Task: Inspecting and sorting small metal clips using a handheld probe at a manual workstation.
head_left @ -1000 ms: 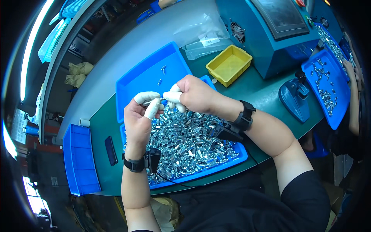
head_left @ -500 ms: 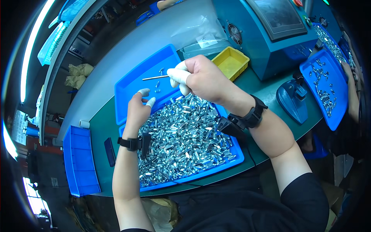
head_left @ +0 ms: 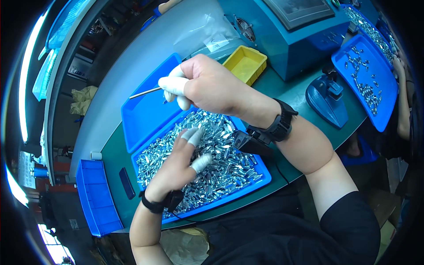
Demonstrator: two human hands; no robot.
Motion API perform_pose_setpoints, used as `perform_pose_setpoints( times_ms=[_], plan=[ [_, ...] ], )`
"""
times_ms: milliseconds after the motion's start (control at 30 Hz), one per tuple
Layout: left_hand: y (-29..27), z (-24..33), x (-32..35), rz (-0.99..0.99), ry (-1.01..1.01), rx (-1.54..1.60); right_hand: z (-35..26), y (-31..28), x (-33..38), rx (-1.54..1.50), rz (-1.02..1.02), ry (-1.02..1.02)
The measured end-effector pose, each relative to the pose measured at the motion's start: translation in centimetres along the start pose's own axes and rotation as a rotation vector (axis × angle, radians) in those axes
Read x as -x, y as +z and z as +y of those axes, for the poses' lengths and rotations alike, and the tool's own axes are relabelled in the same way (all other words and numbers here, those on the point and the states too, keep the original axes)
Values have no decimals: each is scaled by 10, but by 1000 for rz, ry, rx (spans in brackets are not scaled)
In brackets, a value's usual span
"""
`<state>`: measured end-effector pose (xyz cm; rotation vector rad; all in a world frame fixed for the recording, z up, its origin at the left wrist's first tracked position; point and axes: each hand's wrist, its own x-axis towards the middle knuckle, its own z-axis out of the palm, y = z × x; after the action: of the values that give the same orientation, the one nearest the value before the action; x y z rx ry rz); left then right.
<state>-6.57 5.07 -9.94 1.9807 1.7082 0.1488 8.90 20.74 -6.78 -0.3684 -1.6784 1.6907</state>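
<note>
Held between the white-covered fingertips of my right hand is a thin metal rod, pointing left above the far blue tray. My left hand, also with white finger covers, reaches over a heap of small shiny metal parts. Its fingers are apart, at or just over the heap, and nothing shows in them; contact with the parts is hard to make out. The heap fills the near blue tray. My right hand and forearm hide part of both trays.
A yellow bin sits beyond my right hand, beside a teal machine. At the right are a blue tool with a heavy base and another parts tray, with a co-worker's arm. A phone and divided blue bin lie left.
My left hand has moved from the far tray's edge to above the heap, fingers spread. My right hand keeps the rod and appears further left. The whole view has shifted slightly.
</note>
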Motion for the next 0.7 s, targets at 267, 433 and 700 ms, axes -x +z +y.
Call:
perform_pose_setpoints(
  times_ms=[267, 433, 700],
  plan=[
    [36, -14, -36, 74, 137, -249, 14, -5, 6, -22, -12, 3],
    [27, -42, -69, -57, 53, -249, 15, 5, 3, 4, -8, 1],
    [50, -17, -22, 76, 128, -230, 20, 15, 12, 21, 14, -8]
  ],
)
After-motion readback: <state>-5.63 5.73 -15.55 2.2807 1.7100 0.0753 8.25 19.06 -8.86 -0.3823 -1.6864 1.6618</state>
